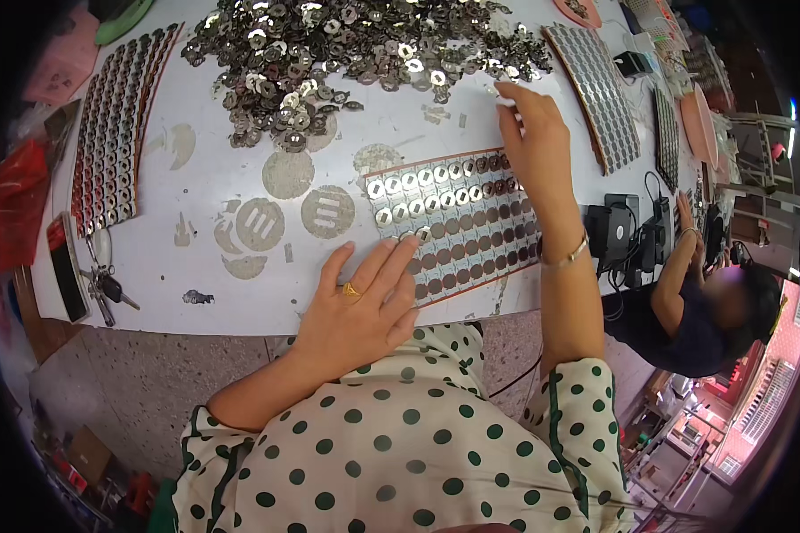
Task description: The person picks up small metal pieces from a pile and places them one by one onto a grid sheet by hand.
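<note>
Before me lies a flat panel (436, 261) with rows of round dark spots. Bright slotted metal discs (418, 182) cover its two far rows. My left hand (360, 298), with a ring on one finger, rests palm down over the panel's near left corner, fingers spread. Its fingertips touch a loose-looking disc (424, 234) at the start of the third row. My right hand (540, 147) hovers above the panel's far right part, wearing a bracelet. Its fingers are curled together at a small whitish thing (505, 100), too small to make out. This hand hides some of the panel.
A large heap of loose metal discs (329, 53) spreads across the far side. Disc-covered panels stand at the left (120, 133) and right (596, 98). Keys (111, 286) lie at the left edge. Black boxes with cables (613, 226) sit right, near another person (698, 311).
</note>
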`<state>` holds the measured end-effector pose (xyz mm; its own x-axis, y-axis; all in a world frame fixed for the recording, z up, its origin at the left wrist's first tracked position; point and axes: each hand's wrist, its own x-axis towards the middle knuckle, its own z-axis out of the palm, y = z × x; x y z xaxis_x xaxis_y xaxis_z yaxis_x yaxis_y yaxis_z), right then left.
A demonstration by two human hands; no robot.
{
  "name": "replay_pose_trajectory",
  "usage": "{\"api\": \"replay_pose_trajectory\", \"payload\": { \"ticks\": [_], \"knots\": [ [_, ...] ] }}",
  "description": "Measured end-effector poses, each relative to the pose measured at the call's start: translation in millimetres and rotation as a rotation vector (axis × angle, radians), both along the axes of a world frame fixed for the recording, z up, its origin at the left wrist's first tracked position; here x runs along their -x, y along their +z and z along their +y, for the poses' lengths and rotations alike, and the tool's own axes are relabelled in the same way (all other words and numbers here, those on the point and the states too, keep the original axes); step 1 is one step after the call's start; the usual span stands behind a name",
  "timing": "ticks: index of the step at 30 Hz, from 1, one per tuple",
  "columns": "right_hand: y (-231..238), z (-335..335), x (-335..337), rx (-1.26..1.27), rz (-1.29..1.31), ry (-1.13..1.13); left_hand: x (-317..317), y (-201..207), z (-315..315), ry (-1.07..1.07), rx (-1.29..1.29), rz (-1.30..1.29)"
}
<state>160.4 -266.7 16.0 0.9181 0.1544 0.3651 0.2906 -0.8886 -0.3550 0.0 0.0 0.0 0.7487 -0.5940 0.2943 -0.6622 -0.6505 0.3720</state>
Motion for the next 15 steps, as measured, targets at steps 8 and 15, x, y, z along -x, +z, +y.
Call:
{"api": "replay_pose_trajectory", "payload": {
  "ticks": [8, 15],
  "knots": [
    [2.7, 4.8, -18.6, 0.144, 0.053, 0.100, 2.7, 2.9, -1.4, 0.030, 0.018, 0.039],
    [12.6, -2.0, -16.0, 0.022, 0.195, 0.172, 1.3, 4.4, 1.8, 0.017, 0.039, 0.072]
  ]
}}
